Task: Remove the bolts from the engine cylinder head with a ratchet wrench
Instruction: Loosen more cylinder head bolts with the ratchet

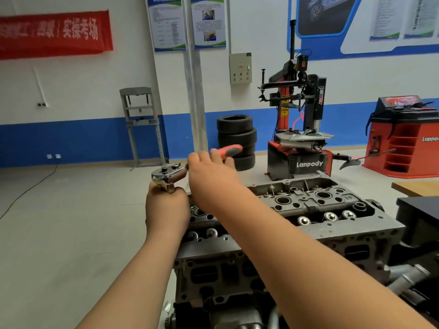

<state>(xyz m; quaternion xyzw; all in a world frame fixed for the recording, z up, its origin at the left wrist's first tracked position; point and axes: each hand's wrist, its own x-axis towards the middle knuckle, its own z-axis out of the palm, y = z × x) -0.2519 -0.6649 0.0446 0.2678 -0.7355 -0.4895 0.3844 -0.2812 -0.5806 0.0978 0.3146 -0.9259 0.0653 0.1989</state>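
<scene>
A person's right hand (pixel 213 179) curled round the red-and-grey handle of a ratchet wrench (pixel 169 175) at the centre of the frame. The left hand (pixel 166 210) gripped the shaft beneath its head, at the left end of the engine cylinder head (pixel 332 224), lower centre. Stacked tyres (pixel 236 131) and a tyre changer (pixel 301 129) stood behind.

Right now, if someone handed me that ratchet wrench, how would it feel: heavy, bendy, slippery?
Probably stiff and rather heavy for its size: the ratchet wrench has a solid-looking metal head. The red-and-grey handle looks rubbery, so likely grippy in the right hand. Its flat head should resist rolling.
</scene>
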